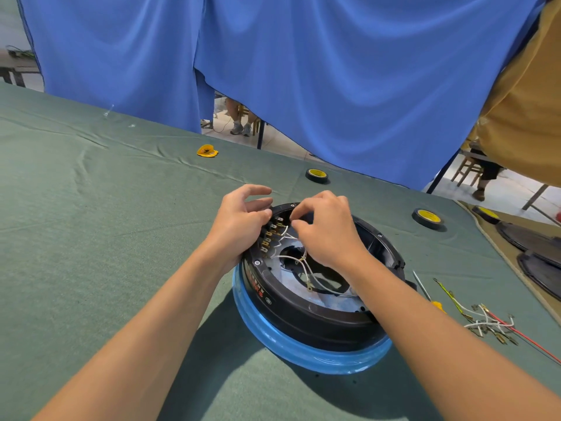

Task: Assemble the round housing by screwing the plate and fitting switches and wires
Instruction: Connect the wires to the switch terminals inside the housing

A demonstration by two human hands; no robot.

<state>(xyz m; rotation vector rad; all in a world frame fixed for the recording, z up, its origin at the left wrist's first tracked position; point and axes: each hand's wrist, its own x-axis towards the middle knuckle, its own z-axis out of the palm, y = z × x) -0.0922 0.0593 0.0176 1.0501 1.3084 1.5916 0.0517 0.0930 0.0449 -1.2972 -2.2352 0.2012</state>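
Observation:
The round black housing [306,311] with a blue rim lies open side up on the green cloth. A row of switches with brass terminals [269,238] sits along its far left inner wall. White wires [306,265] run from the terminals across the grey plate inside. My left hand [239,223] rests against the housing's outer wall beside the switches, thumb touching them, fingers loosely curled. My right hand [324,229] reaches over the housing and pinches a white wire end near the top terminal.
To the right lie a screwdriver [425,290] and a bundle of loose wires [488,323]. Two black tape rolls [316,175] [428,218] and a yellow scrap [207,151] sit further back. Black covers [534,238] lie at far right. Blue curtain hangs behind.

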